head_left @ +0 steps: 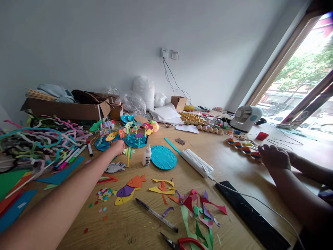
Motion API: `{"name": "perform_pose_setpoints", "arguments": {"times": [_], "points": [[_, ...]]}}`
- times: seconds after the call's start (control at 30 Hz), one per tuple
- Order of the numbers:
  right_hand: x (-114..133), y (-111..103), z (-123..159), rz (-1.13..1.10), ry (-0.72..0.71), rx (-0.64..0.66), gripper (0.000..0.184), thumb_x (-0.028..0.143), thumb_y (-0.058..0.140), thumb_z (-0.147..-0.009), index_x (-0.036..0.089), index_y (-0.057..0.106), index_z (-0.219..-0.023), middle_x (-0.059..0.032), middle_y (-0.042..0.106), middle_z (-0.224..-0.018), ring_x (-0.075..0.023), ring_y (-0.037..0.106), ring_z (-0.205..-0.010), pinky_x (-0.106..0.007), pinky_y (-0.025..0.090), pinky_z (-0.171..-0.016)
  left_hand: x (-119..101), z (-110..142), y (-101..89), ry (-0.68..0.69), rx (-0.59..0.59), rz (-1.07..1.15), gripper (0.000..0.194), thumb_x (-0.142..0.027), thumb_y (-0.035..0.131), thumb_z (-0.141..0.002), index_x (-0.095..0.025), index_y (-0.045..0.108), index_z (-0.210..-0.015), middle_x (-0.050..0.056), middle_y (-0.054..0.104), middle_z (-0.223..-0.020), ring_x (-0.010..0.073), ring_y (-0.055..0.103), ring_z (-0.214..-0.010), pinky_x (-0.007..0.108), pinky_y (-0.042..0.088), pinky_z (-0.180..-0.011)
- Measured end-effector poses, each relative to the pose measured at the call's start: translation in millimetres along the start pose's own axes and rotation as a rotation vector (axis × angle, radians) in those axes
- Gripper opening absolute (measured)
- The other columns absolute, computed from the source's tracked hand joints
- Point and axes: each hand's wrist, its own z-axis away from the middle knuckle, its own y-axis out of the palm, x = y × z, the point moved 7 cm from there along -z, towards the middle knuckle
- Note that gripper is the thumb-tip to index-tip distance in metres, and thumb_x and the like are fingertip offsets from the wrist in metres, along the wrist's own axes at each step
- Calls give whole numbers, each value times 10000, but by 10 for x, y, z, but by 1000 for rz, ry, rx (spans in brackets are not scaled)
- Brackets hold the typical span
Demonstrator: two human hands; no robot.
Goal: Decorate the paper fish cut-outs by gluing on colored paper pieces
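"Fingers [122, 146] of the left hand [117, 148] were seen curled in; was anything gripped?"

"That could not be told. Bright patterned paper fish [111, 136] were perched above blue plates [102, 145], just beside it."

"Any writing?"

"Small, unreadable print was borne by the white bottle [147, 156]. Grey-blue cloth [55, 92] was held in the cardboard box [62, 113]."

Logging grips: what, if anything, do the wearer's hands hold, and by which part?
Can't tell: the left hand hides any grip beneath it; right hand out of view.
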Motion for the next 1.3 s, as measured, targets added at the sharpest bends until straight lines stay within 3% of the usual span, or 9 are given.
{"name": "perform_pose_setpoints", "arguments": {"times": [0.33,0.43,0.5,0.6,0.7,0.8,0.87,1.03,1.3], "points": [[873,53,-365,171,-216,-81,445,136,173,-941,391,532,-881,89,310,-372,-81,249,-266,-167,41,-307,-99,559,-152,268,-167,-149,260,-303,532,-892,-151,551,-1103,73,580,-1095,198,588,-924,392,505,-783],[1459,325,-557,179,-274,9,458,224,136,-981,340,567,-878,82,473,-502,-55,400,-372,-128,231,-326,-134,990,-185,380,-195,-145,109,-161,510,-848,-167,619,-840,20,633,-801,178,594,-774,281,448,-661],[1926,808,-691,190,-298,113,231,312,361,-959,246,581,-989,25,612,-807,-85,563,-620,-188,462,-518,-110,1305,-190,439,-208,-128,134,-139,491,-806,-190,606,-760,-6,624,-727,159,578,-679,242,381,-575],[2652,2014,-826,189,-347,300,253,314,489,-912,166,551,-1109,-71,576,-1092,-165,589,-886,-352,510,-753,22,1766,-203,491,-237,-96,180,-169,429,-811,-198,578,-713,-18,601,-678,145,553,-650,226,344,-572],[3256,3315,-805,166,-423,463,159,283,534,-869,158,591,-948,-20,638,-854,-142,607,-690,-247,490,-558,244,2181,-273,515,-319,18,219,-229,375,-818,-199,563,-709,-20,576,-659,139,532,-641,212,346,-572],[3563,4092,-676,250,-518,540,87,235,561,-802,149,561,-817,0,619,-717,-148,574,-554,-235,396,-409,543,2471,-320,443,-403,130,232,-292,365,-807,-201,558,-716,-40,514,-585,118,471,-535,197,317,-498],[3655,4214,-599,252,-611,492,75,239,557,-798,167,536,-794,18,597,-697,-140,558,-541,-244,360,-388,730,2592,-294,394,-444,182,224,-312,374,-795,-199,548,-710,-45,489,-565,113,454,-509,192,317,-478],[3806,4025,-454,208,-821,363,60,207,519,-831,195,502,-774,50,522,-619,-120,518,-507,-262,284,-369,1032,2659,-38,371,-490,272,194,-290,391,-786,-200,546,-712,-29,561,-605,122,519,-525,193,383,-488],[3918,4223,-333,117,-845,635,154,261,464,-908,205,464,-765,60,573,-629,-66,512,-499,-188,330,-410,1074,2714,115,617,-706,189,194,-199,384,-846,-211,573,-809,10,651,-756,144,625,-702,219,467,-646]]}}
